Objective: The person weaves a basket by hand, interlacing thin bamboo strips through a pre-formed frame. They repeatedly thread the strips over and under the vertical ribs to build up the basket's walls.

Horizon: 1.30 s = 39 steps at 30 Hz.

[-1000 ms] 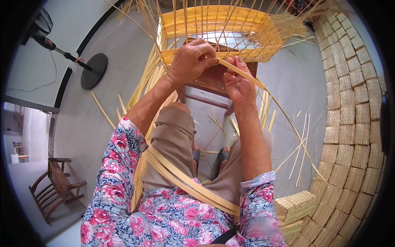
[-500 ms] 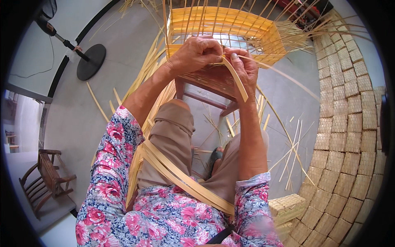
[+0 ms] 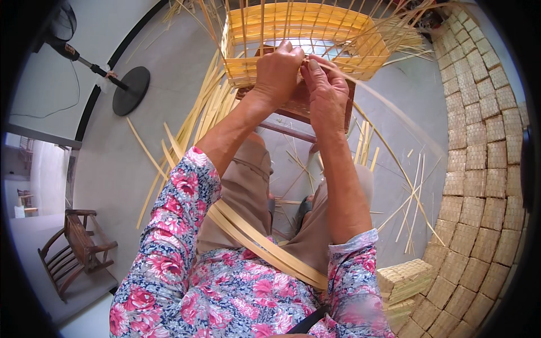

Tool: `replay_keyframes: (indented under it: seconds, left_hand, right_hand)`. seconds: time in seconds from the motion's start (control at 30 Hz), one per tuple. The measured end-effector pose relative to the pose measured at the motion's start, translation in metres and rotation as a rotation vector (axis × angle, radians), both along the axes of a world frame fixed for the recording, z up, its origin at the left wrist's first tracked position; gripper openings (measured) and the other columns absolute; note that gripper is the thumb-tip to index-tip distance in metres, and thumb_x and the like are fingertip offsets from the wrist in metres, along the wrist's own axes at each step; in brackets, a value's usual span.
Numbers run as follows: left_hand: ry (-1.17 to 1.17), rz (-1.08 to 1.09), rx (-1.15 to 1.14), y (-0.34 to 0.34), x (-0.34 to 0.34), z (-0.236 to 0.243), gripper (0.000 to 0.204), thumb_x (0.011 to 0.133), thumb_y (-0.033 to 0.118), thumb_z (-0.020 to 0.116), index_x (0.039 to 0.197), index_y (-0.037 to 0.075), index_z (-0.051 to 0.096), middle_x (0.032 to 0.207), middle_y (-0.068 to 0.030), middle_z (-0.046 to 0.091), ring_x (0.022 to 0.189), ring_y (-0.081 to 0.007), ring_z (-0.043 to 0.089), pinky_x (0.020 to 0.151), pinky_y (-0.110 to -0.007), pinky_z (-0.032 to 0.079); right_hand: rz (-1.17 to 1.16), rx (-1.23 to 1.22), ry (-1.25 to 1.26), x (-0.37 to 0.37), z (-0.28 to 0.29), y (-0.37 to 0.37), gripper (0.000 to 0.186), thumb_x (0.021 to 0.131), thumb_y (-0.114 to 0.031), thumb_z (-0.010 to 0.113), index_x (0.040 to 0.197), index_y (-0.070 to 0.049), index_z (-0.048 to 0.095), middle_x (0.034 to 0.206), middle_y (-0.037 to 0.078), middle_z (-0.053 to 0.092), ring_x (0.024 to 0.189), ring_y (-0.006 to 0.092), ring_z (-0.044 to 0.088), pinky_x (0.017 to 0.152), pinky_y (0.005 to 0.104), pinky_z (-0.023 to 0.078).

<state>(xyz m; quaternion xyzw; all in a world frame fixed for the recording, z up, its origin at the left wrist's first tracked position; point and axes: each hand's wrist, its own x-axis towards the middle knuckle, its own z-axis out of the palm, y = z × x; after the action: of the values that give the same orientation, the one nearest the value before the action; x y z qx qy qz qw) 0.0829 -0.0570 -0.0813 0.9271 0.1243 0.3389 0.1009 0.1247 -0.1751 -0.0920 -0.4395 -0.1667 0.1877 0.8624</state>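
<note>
A half-woven yellow bamboo basket (image 3: 301,12) with tall upright stakes rests on a dark red wooden stool (image 3: 294,108) in front of my knees. At its near wall my left hand (image 3: 277,73) and my right hand (image 3: 327,93) meet, fingertips almost touching. Both are closed in a pinch on a thin bamboo strip (image 3: 380,97), whose long end trails right from my right hand and is blurred by motion. My left fingers are partly hidden behind the back of that hand. Several flat bamboo splints (image 3: 262,253) lie across my lap.
Long bamboo splints (image 3: 205,107) lean and lie left of the stool, with thin offcuts (image 3: 414,197) on the right floor. Stacked woven blocks (image 3: 473,186) line the right side. A standing fan (image 3: 131,90) and a wooden chair (image 3: 84,242) stand at left.
Both hands have moved slightly up and away, closer against the basket's near wall. The flat strip end that hung below my fingers no longer shows. The whole view has shifted a little.
</note>
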Motion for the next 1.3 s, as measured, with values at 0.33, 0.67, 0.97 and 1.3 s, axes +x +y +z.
replay_keyframes:
  seconds: [0.33, 0.67, 0.97, 1.3]
  left_hand:
    - [-0.006, -0.059, -0.043, 0.012, -0.008, 0.011, 0.043, 0.087, 0.003, 0.066, 0.125, 0.009, 0.047, 0.093, -0.0180, 0.070, 0.083, -0.0389, 0.071, 0.067, -0.049, 0.056]
    - [-0.074, -0.241, -0.195, 0.023, -0.085, 0.010, 0.037, 0.088, 0.001, 0.069, 0.119, 0.007, 0.051, 0.084, -0.0126, 0.068, 0.079, -0.0317, 0.071, 0.065, -0.039, 0.057]
    - [-0.146, -0.403, 0.242, -0.011, -0.059, 0.005, 0.031, 0.087, 0.004, 0.066, 0.117, 0.005, 0.059, 0.110, -0.0114, 0.069, 0.087, -0.0278, 0.073, 0.068, -0.035, 0.061]
    - [-0.090, -0.327, 0.230, 0.000, -0.028, -0.001, 0.020, 0.087, 0.008, 0.065, 0.105, 0.009, 0.056, 0.092, -0.0101, 0.066, 0.076, -0.0284, 0.071, 0.059, -0.037, 0.057]
  right_hand:
    - [0.093, -0.109, 0.230, 0.012, -0.012, -0.020, 0.023, 0.101, -0.013, 0.064, 0.117, 0.002, 0.058, 0.104, 0.013, 0.066, 0.090, 0.0213, 0.070, 0.081, 0.0354, 0.064]
    - [0.045, -0.150, 0.403, 0.007, -0.019, -0.052, 0.027, 0.102, -0.026, 0.064, 0.110, -0.001, 0.055, 0.089, 0.012, 0.067, 0.079, 0.0237, 0.071, 0.071, 0.0376, 0.065]
    - [0.052, -0.121, 0.416, 0.011, -0.022, -0.048, 0.025, 0.100, -0.025, 0.067, 0.109, -0.003, 0.058, 0.088, 0.010, 0.068, 0.078, 0.0219, 0.072, 0.070, 0.0360, 0.064]
    - [0.166, -0.157, 0.379, 0.007, -0.017, -0.052, 0.021, 0.099, -0.010, 0.063, 0.118, -0.002, 0.059, 0.101, 0.012, 0.069, 0.089, 0.0225, 0.071, 0.078, 0.0348, 0.062]
